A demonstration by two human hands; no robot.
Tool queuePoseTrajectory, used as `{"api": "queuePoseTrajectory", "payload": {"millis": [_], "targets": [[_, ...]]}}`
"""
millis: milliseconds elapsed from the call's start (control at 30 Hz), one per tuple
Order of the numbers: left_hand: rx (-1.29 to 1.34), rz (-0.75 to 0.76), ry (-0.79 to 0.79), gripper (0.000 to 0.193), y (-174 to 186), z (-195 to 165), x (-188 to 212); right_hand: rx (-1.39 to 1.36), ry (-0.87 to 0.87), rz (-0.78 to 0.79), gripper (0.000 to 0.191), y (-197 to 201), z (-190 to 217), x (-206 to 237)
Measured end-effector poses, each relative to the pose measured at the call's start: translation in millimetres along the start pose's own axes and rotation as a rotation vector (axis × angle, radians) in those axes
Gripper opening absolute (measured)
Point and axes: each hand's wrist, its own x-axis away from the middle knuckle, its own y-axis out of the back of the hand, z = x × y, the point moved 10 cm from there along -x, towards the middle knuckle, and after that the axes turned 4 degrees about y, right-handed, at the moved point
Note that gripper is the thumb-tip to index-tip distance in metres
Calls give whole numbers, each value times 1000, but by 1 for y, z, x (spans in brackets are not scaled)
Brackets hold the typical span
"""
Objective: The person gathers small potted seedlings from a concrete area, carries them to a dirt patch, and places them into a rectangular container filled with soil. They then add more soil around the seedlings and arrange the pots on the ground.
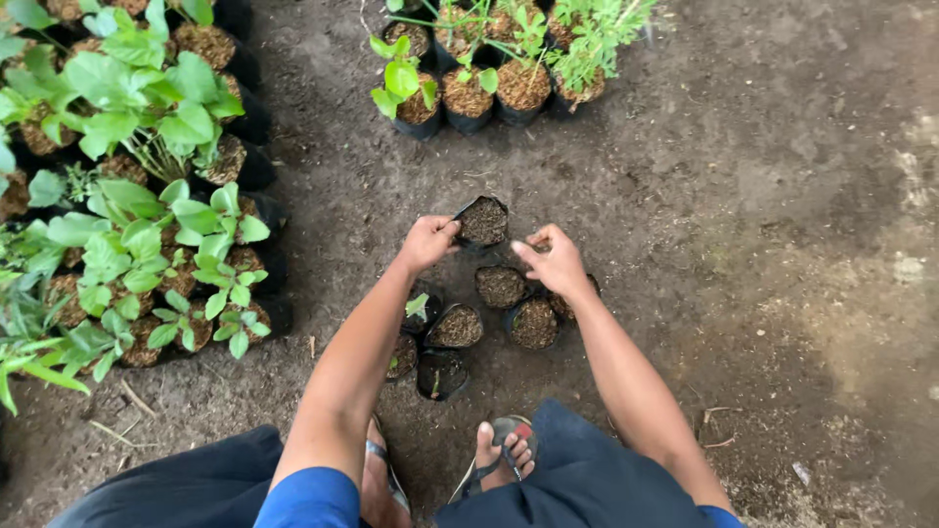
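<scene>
My left hand (427, 241) pinches the rim of a soil-filled black nursery bag (483, 221); my right hand (556, 260), fingers curled, touches the clustered bags (501, 286) at frame centre, none holding grown plants.

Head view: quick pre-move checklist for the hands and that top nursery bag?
1. Left hand on the rim of the top bag: ok.
2. Right hand on that bag: cannot tell, it sits just beside it.
3. Top bag upright, filled with soil: ok.
4. Cluster of small bags below kept apart from the hands: not ok, right hand overlaps one.
5. Bare ground around free of pots: ok.
</scene>
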Motion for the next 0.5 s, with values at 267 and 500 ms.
{"api": "queuePoseTrajectory", "payload": {"millis": [267,500], "targets": [[-100,-26,-294,35,-65,-42,-4,-37,-25,-191,35,36,-28,-9],[-242,-181,-240,37,-98,-88,-33,-474,55,-368,27,74,-55,-29]]}}
